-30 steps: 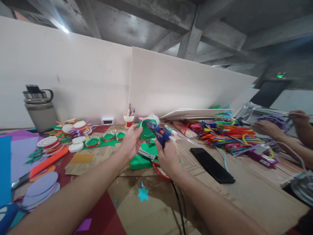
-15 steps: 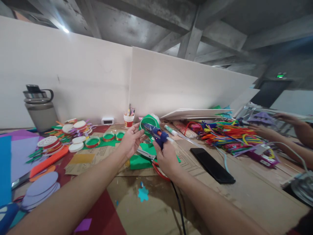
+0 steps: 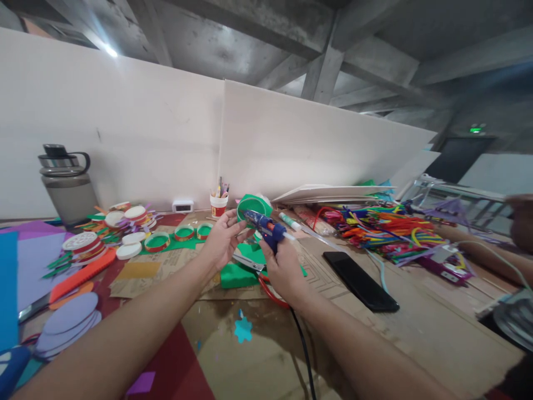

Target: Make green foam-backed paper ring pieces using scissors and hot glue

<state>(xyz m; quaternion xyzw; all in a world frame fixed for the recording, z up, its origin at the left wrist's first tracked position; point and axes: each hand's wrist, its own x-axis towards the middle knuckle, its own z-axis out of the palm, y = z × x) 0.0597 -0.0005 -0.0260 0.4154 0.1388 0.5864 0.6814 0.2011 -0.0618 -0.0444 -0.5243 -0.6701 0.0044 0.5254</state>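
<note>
In the head view, my left hand (image 3: pixel 227 238) grips the edge of a green-lined ring (image 3: pixel 252 206) with a green sheet around it. My right hand (image 3: pixel 286 273) is wrapped round a blue hot glue gun (image 3: pixel 270 230), whose nozzle points left into the ring's opening. A white glue stick end sticks out of its back. Below my hands lie scissors (image 3: pixel 272 291) with red handles and a green sheet (image 3: pixel 237 276). My fingers partly cover the ring's lower edge.
Several green-lined rings (image 3: pixel 157 242) and white lids lie at left, near a water bottle (image 3: pixel 69 189). A phone (image 3: pixel 361 282) and pipe cleaners (image 3: pixel 387 225) are at right, by another person's arm (image 3: pixel 485 255). A black cord (image 3: pixel 305 347) runs toward the front edge.
My hands, the ring and the glue gun stay almost in place; the ring is tilted slightly differently. At right, the other person's hands and arms have shifted.
</note>
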